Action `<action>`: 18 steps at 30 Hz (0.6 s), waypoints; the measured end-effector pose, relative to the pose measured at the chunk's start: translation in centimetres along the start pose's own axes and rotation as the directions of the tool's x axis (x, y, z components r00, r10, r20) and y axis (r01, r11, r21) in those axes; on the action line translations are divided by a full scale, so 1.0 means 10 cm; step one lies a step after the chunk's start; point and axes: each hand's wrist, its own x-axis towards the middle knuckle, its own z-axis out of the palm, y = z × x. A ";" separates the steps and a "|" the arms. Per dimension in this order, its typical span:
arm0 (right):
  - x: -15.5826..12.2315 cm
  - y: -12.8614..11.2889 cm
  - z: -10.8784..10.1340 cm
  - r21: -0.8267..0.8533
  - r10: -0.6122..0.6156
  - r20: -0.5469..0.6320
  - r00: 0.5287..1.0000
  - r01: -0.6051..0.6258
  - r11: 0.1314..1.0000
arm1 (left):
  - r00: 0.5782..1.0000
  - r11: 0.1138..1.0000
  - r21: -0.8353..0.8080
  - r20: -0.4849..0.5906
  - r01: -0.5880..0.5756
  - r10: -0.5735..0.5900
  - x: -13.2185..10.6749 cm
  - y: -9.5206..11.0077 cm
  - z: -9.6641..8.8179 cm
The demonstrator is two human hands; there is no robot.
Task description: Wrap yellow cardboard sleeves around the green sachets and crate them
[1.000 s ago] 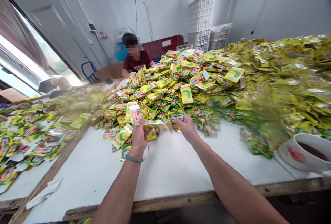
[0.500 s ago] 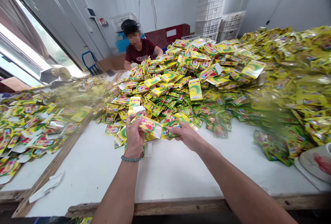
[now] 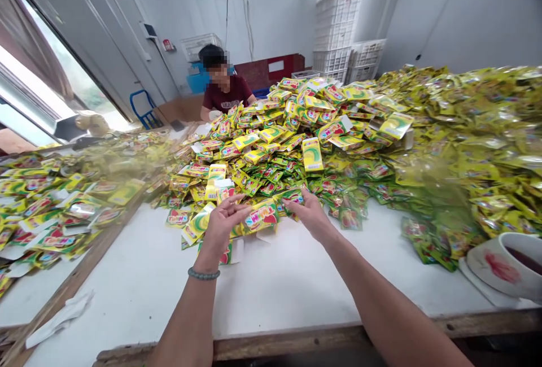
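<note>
White tabletop (image 3: 288, 282) separates yellow box (image 3: 265, 217) from wooden edge (image 3: 292, 343).

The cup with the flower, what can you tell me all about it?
The cup is wide, round and white, perhaps china, with a pinkish-red flower on its side and a dark reddish-brown drink inside. It stands upright on a flat white piece near the table's front edge, cut off by the picture's right edge. No hand touches it.
</note>
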 end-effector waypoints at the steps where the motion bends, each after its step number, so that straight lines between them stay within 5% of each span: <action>1: 0.00 -0.01 -0.02 -0.060 -0.021 0.011 1.000 0.022 0.998 | 0.997 0.995 0.086 0.055 0.042 -0.047 -0.01 -0.01 -0.01; 6: -0.06 -0.06 0.03 -0.344 -0.091 0.113 0.989 0.125 0.931 | 0.949 0.921 0.368 0.223 0.130 -0.223 -0.07 -0.07 0.10; 13: -0.04 -0.08 -0.03 -0.428 -0.057 0.113 0.992 0.100 0.898 | 0.963 0.970 0.204 0.208 0.129 -0.172 -0.06 -0.29 0.25; 18: -0.01 -0.09 -0.13 -0.502 0.009 0.103 0.995 0.044 0.864 | 0.970 0.967 0.252 0.220 0.046 -0.104 -0.06 -0.35 0.27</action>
